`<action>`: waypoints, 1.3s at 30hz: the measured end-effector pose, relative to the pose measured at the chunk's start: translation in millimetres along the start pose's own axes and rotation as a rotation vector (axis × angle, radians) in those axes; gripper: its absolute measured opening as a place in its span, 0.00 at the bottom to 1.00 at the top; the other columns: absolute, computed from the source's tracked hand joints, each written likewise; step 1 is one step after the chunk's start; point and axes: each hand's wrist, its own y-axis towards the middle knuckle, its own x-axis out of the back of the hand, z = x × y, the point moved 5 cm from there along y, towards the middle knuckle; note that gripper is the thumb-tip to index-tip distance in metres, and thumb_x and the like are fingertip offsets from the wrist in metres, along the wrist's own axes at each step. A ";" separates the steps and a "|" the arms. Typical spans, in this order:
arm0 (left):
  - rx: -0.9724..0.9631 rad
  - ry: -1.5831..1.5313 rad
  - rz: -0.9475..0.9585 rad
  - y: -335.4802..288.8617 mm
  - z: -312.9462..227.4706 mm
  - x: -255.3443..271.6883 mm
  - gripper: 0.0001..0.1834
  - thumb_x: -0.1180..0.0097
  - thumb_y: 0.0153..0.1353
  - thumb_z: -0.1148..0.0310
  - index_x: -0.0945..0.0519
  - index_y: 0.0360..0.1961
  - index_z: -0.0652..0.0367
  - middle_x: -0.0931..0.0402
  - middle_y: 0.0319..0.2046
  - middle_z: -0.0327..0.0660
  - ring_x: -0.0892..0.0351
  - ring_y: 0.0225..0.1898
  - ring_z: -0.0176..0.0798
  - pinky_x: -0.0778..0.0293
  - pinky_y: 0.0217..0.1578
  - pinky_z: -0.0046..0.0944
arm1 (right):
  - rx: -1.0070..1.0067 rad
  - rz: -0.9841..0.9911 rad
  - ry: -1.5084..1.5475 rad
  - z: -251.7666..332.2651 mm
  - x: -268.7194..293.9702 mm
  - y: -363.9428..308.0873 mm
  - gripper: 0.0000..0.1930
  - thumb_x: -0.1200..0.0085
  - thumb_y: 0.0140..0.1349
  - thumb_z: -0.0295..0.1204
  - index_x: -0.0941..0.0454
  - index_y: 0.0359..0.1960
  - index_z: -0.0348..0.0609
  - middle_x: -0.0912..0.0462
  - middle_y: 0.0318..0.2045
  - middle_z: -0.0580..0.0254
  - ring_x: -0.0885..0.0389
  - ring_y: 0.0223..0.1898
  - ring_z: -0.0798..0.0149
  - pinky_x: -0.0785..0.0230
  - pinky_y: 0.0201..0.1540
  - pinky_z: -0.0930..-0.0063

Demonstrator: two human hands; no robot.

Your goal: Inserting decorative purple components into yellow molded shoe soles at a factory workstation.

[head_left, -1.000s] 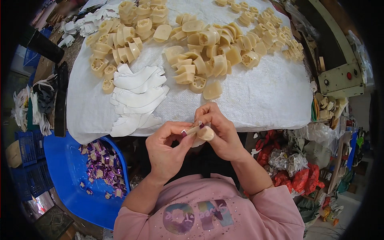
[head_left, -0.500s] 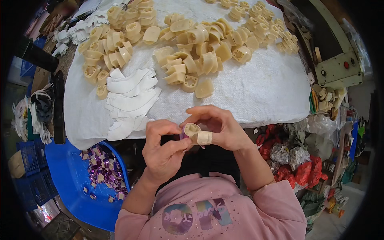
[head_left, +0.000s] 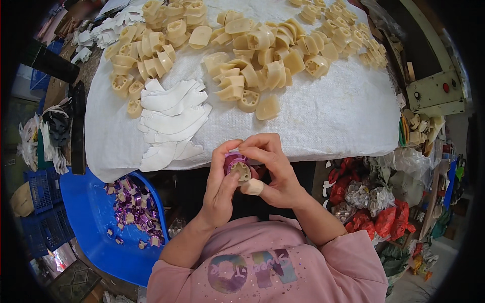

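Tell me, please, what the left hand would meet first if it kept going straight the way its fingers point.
Probably the near edge of the white cloth on the table, then the stack of white curved pieces; the left hand points up-screen, though depth is unclear.

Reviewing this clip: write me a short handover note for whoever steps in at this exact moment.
Left hand: grip around a small cream plastic heel piece with purple wrapping.
Right hand: fingertips pinch the same piece from above; thumb is bandaged.
On the white cloth-covered table: a heap of bare cream heel pieces and a stack of white curved cut-outs.
Blue plastic tub at lower left holds purple scraps.
Done or left: cannot tell.
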 end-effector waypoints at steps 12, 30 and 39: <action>-0.204 0.193 -0.007 -3.1 -13.2 -25.6 0.40 0.69 0.67 0.43 0.56 0.64 0.67 0.32 0.42 0.47 0.28 0.30 0.32 0.29 0.29 0.30 | -0.627 0.289 0.774 -21.8 -14.0 2.1 0.09 0.48 0.62 0.35 0.28 0.34 0.41 0.27 0.35 0.64 0.25 0.21 0.76 0.30 0.13 0.86; -0.440 0.254 -0.293 -3.9 -26.5 -19.9 0.20 0.64 0.65 0.63 0.42 0.55 0.62 0.39 0.46 0.44 0.39 0.48 0.33 0.43 0.53 0.35 | 0.023 0.027 0.292 6.7 -21.9 3.6 0.18 0.58 0.64 0.29 0.32 0.55 0.38 0.29 0.44 0.54 0.28 0.42 0.58 0.37 0.49 0.70; -0.198 -0.260 -0.077 6.1 -9.7 -6.9 0.50 0.72 0.55 0.26 0.61 0.69 0.50 0.31 0.45 0.41 0.29 0.41 0.36 0.30 0.35 0.34 | -0.470 0.137 0.592 -11.6 -19.9 1.5 0.26 0.66 0.69 0.46 0.34 0.60 0.41 0.30 0.36 0.63 0.29 0.35 0.71 0.33 0.36 0.78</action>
